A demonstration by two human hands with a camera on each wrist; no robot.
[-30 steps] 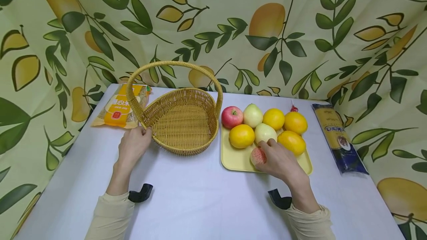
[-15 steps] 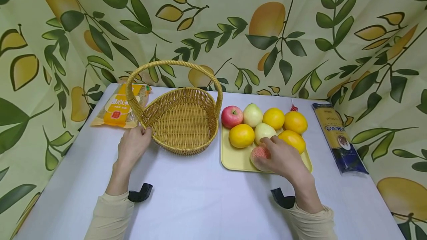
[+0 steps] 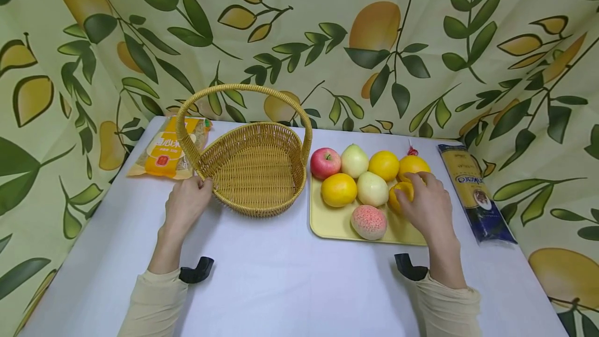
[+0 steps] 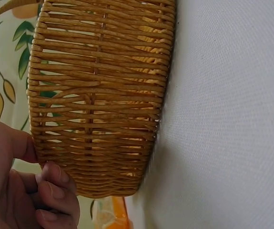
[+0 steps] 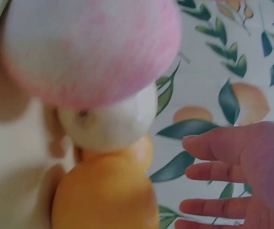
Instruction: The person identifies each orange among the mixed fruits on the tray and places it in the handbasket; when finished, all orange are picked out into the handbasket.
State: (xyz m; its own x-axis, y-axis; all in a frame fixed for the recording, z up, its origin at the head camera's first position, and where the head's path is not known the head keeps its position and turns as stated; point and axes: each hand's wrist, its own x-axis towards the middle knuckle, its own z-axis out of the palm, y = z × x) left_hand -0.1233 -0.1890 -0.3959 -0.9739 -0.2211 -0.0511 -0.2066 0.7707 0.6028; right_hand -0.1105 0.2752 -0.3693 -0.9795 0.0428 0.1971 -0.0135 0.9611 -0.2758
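Note:
At the near left rim of an empty wicker basket (image 3: 255,181), my left hand (image 3: 189,202) pinches the edge; the left wrist view shows thumb and fingers on the woven rim. My right hand (image 3: 431,207) hovers over the right side of a yellow tray (image 3: 325,227), fingers spread and holding nothing. Its fingertips overlap an orange fruit (image 3: 400,196) in the head view. In the right wrist view the fingers stand apart from the orange fruit (image 5: 106,195). A pink speckled peach (image 3: 369,222) lies at the tray's front, below a pale pear (image 3: 372,189).
Also on the tray are a red apple (image 3: 325,163), another pear (image 3: 354,160) and several orange fruits (image 3: 339,190). A yellow food packet (image 3: 166,150) lies left of the basket. A blue and gold pasta packet (image 3: 474,191) lies right. A red-wrapped lollipop (image 3: 412,151) sits behind the tray.
My right hand has left the peach and moved right and slightly back to the orange fruit. The peach stays on the tray. My left hand has kept its place on the basket rim.

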